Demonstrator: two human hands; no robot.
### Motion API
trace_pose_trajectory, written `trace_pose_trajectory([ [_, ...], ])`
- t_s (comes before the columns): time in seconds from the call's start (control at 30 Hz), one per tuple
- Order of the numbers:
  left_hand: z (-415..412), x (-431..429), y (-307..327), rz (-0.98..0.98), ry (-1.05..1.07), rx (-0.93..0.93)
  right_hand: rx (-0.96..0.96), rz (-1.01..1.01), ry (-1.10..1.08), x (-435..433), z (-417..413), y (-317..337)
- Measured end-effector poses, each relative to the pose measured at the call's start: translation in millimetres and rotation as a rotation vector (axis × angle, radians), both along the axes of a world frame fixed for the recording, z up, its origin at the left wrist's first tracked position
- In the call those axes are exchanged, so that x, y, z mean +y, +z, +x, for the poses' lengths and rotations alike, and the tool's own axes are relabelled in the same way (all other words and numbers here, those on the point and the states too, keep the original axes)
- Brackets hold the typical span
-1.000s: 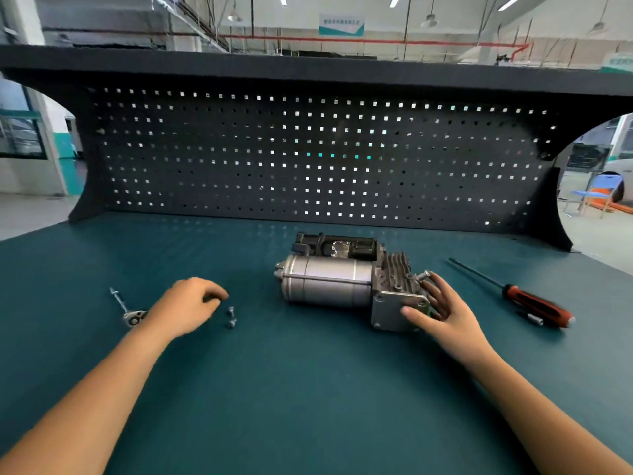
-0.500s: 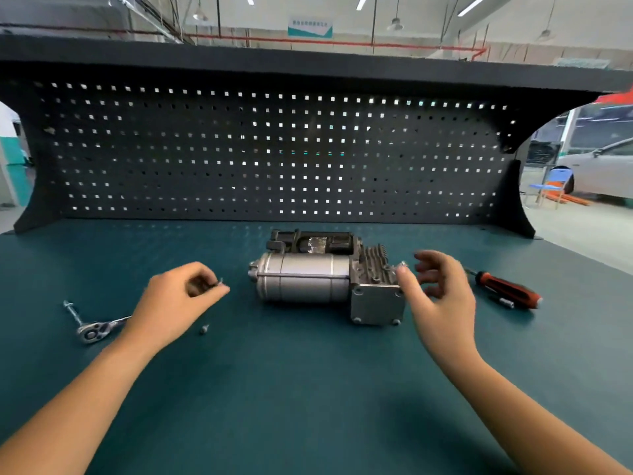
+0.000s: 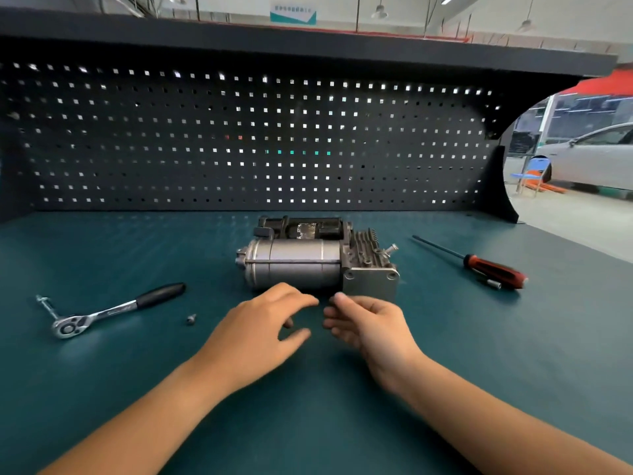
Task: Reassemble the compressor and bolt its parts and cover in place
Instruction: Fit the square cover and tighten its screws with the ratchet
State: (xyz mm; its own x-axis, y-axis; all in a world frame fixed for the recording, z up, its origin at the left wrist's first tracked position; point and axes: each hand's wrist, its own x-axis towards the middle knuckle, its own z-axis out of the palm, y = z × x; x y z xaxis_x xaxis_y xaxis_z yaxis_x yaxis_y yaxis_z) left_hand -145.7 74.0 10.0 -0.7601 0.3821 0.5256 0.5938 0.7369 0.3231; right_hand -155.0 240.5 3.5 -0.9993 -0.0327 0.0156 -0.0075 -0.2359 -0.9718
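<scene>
The grey compressor point(image 3: 298, 265) lies on the green bench top, its square end cover point(image 3: 371, 282) facing me at its right end. A bolt point(image 3: 391, 249) sticks up from the finned head. One loose bolt point(image 3: 191, 318) lies on the bench at the left. My left hand point(image 3: 260, 332) hovers just in front of the compressor, fingers loosely spread, thumb apart from the index finger. My right hand point(image 3: 368, 323) is next to it, fingertips almost touching, fingers curled under the thumb. No bolt shows in either hand.
A ratchet wrench point(image 3: 102, 311) lies at the left. A red-handled screwdriver point(image 3: 493, 269) and a small socket bit point(image 3: 494, 284) lie at the right. A black pegboard point(image 3: 239, 142) walls off the back of the bench.
My left hand pinched a bolt off the bench at the left and moved right. My right hand left the compressor's end cover and came in to meet it.
</scene>
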Motion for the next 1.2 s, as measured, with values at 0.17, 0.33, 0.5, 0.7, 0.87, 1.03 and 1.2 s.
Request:
trace_pose_trajectory([
  [0.17,-13,-26,1,0.019,0.151,-0.105,0.247,0.461,-0.207,16,-27,-3],
  [0.33,-22,-46,1,0.082,0.258,-0.150,0.405,0.816,-0.305,19,-38,-8],
  [0.5,-26,-50,1,0.073,0.256,-0.184,0.562,1.136,-0.364,24,-39,-2],
  [0.7,-29,-58,3,0.078,0.304,-0.182,0.669,1.343,-0.377,23,-39,11],
  [0.87,-30,-63,4,0.117,0.339,-0.192,0.675,1.417,-0.416,27,-38,13],
  [1.03,-31,-70,7,0.150,0.395,-0.192,0.682,1.418,-0.395,26,-39,10],
  [1.2,-30,-83,16,0.157,0.549,-0.114,0.693,1.441,-0.361,26,-39,7],
])
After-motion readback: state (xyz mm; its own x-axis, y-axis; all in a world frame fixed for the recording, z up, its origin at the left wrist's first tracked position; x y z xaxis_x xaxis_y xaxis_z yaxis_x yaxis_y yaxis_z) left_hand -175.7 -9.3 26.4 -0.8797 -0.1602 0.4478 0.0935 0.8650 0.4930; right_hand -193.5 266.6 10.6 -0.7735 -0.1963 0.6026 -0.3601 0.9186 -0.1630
